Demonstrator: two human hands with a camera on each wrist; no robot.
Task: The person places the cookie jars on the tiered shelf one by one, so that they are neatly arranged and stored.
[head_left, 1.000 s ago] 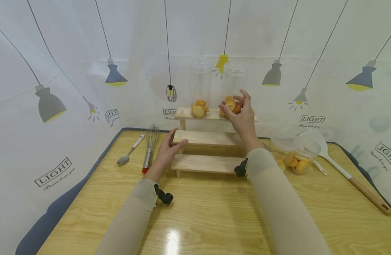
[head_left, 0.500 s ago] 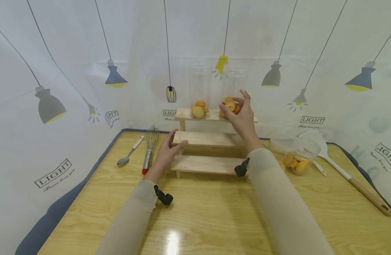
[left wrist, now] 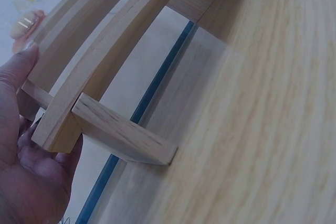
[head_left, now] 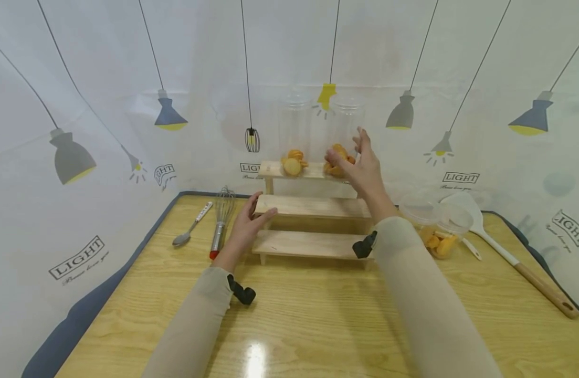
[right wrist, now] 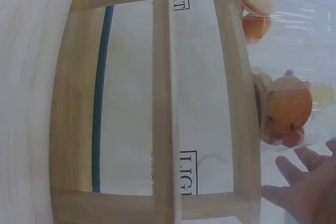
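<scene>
“LIGHT” (head_left: 461, 177) stands boxed across the white wall (head_left: 289, 52) amid printed lamps (head_left: 171, 111). Mid-frame on the wood-grain table (head_left: 298, 310), the left hand (head_left: 243, 228) grips the rack (head_left: 313, 205); upper centre, the right hand (head_left: 366, 170), fingers spread, is beside the right jar (head_left: 342, 126) on the rack's top, contact unclear.

A clear jar (head_left: 343, 128), partly filled with orange-brown pieces (right wrist: 289, 103), is standing upright atop a pale wooden three-tiered rack (head_left: 313, 206), which is resting on the desk (head_left: 308, 310).
</scene>
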